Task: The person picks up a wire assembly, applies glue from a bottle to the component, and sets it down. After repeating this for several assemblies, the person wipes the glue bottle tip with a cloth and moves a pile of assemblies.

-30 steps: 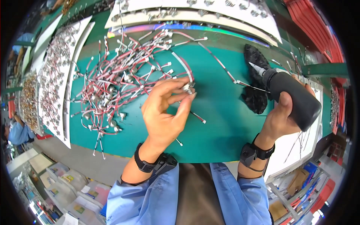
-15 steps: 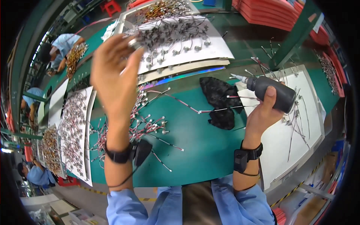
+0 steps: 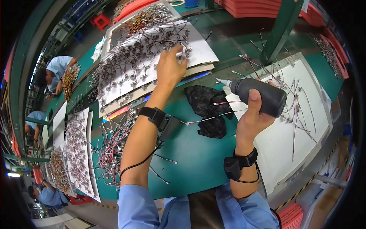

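Note:
My right hand (image 3: 253,121) is closed round a dark grey squeeze bottle (image 3: 263,96), held tilted with its pale nozzle pointing left and my thumb along its side. My left hand (image 3: 171,68) reaches over a white board (image 3: 204,47) covered with small metal motors with wire leads. Its thumb and forefinger are apart beside a few of these motors (image 3: 181,55) near the board's right part; contact with them is unclear. A crumpled black cloth (image 3: 206,105) lies between my hands, with thin wire leads crossing it.
Below my left forearm sits a tangled heap of red-and-black wired motors (image 3: 114,149). On the right, a white board (image 3: 301,141) carries loose wired parts. A green post (image 3: 281,32) rises behind it. More loaded boards (image 3: 82,152) stand left, where other people (image 3: 57,72) are working.
My left hand has swung right and lowered to the board's motors. The bottle in my right hand has shifted slightly left, and the whole view has turned a little.

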`<state>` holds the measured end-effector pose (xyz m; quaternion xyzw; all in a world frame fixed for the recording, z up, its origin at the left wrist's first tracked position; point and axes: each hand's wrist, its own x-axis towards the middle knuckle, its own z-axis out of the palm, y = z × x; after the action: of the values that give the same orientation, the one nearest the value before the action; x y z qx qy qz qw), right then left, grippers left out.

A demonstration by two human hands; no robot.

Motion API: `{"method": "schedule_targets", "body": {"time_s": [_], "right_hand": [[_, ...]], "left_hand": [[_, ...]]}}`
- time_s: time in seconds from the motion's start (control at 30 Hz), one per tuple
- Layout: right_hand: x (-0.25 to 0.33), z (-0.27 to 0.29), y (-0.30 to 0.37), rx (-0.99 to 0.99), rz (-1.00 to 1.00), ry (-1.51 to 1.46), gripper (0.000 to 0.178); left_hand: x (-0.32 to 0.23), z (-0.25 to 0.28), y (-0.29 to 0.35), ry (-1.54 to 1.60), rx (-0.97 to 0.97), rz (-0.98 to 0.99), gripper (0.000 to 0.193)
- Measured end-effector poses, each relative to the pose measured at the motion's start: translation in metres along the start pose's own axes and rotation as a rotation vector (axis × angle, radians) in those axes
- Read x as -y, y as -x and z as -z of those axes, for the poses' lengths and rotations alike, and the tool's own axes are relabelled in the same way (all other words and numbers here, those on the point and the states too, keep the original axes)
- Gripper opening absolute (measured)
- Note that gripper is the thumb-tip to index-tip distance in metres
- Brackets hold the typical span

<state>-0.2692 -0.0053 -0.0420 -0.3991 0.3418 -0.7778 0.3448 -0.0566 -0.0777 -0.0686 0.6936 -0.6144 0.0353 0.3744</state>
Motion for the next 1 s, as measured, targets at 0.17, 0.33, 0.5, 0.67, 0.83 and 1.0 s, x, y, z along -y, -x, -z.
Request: {"method": "schedule_targets", "body": {"time_s": [0.17,0.33,0.5,0.67,0.83,1.0], "right_hand": [[-0.004,0.004,-0.004,-0.011,0.062,0.064,0.046],[-0.005,0.006,-0.007,-0.048,0.058,0.048,0.049],[-0.005,0.005,-0.008,-0.082,0.001,0.023,0.048],[-0.003,0.005,-0.007,-0.075,-0.040,0.027,0.044],[-0.004,0.005,-0.006,-0.095,-0.057,0.036,0.042],[-0.008,0.003,-0.007,-0.055,-0.057,0.024,0.038]], "left_hand": [[-0.028,0.037,0.029,-0.040,-0.019,-0.085,0.037],[-0.038,0.033,0.099,-0.017,0.358,0.148,0.033],[-0.038,0.010,0.111,0.014,0.271,0.139,0.019],[-0.037,0.012,0.123,0.170,0.251,0.150,0.013],[-0.038,0.019,0.124,0.170,0.316,0.129,0.008],[-0.046,0.021,0.121,0.219,0.209,0.169,0.007]]}}
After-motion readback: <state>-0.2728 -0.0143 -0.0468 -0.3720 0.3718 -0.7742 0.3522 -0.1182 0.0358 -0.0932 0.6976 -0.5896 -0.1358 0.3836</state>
